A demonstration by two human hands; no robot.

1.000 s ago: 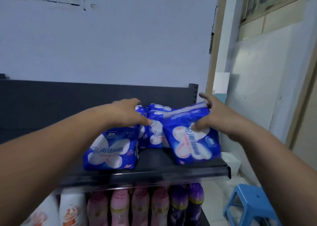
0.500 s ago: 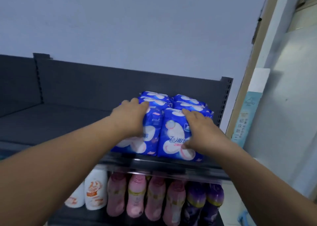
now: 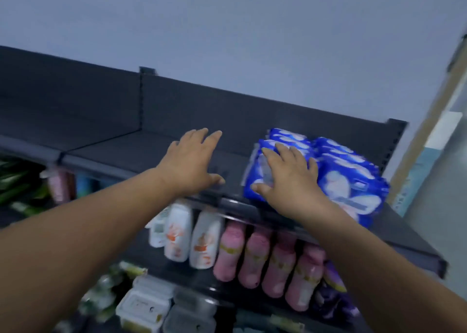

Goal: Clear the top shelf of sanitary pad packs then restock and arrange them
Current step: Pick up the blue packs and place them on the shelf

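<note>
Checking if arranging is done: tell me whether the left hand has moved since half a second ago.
Yes. The left hand has shifted left off the blue packs, now open over the bare top shelf.

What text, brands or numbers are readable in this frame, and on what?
Nothing reads; the frame is motion-blurred.
Blue sanitary pad packs: white print, too blurred.
White bottles: orange labels, too blurred.
Light-blue wall sign at right: print too blurred.

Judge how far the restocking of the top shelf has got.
Done: a cluster of blue pad packs stands at the right end of the top shelf. In hand: the right hand rests flat on them; the left hand is open. Left: the bare stretch leftward needs filling.
</note>
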